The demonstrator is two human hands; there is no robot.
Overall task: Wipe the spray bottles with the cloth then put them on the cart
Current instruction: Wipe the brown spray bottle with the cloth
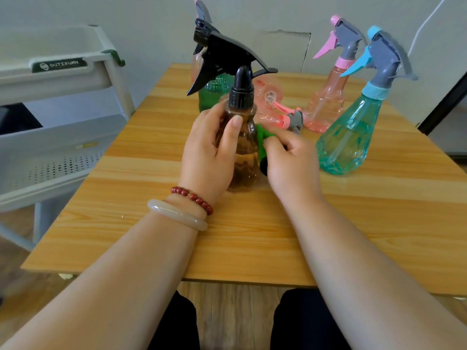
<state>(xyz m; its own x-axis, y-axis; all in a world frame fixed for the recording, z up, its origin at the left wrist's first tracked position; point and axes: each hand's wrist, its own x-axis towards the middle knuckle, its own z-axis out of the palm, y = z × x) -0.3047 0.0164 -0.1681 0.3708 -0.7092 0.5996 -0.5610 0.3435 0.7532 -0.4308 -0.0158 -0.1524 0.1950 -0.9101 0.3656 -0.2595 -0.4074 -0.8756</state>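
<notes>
A wooden table (156, 223) fills the view, with the white cart (63, 137) standing just beside its left edge, its shelves holding no bottles. On the table's right side a teal spray bottle (348, 137) and a pink spray bottle (326, 104) stand upright, and another pink bottle (270, 102) lies on its side near a green bottle (214, 94) at the back. The amber spray bottle (246, 152) stands at the centre. The left hand (207, 152) wraps its fingers and thumb around it, and the right hand (290, 162), fingers curled, pinches the green cloth (261, 140) against the bottle's side.
</notes>
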